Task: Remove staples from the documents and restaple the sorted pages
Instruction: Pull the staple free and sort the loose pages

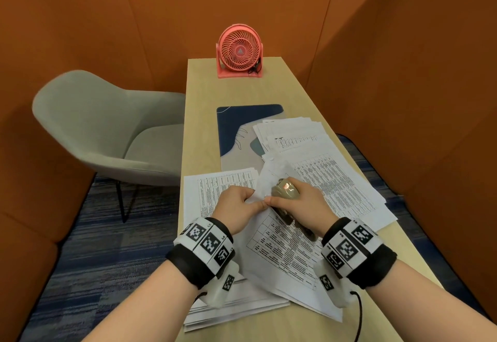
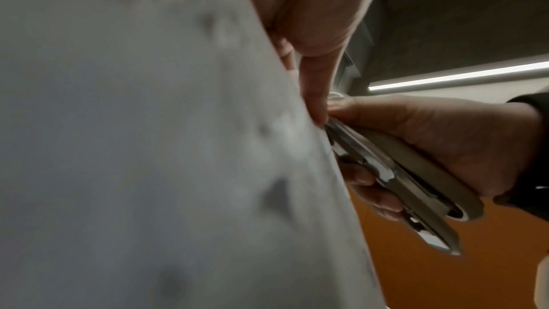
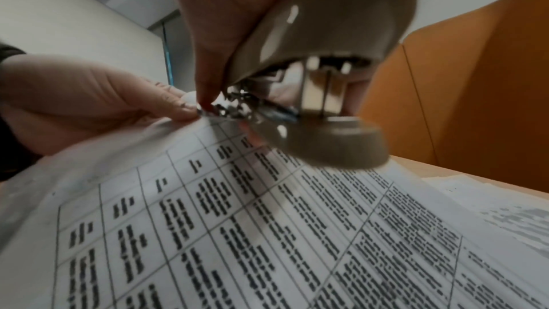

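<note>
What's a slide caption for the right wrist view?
Right hand works a stapler at the corner of pages pinched by the left hand.

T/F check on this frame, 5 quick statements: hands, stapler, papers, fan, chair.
1. The right hand grips a beige stapler. True.
2. The left hand lies flat and open on the table. False: it pinches the corner of a lifted printed sheet, right beside the stapler's metal end.
3. A pink fan stands at the far end of the table. True.
4. The grey chair stands to the right of the table. False: it is on the left.
5. All the papers sit in one neat stack. False: loose piles are spread over the table, another stack at the near edge.
</note>
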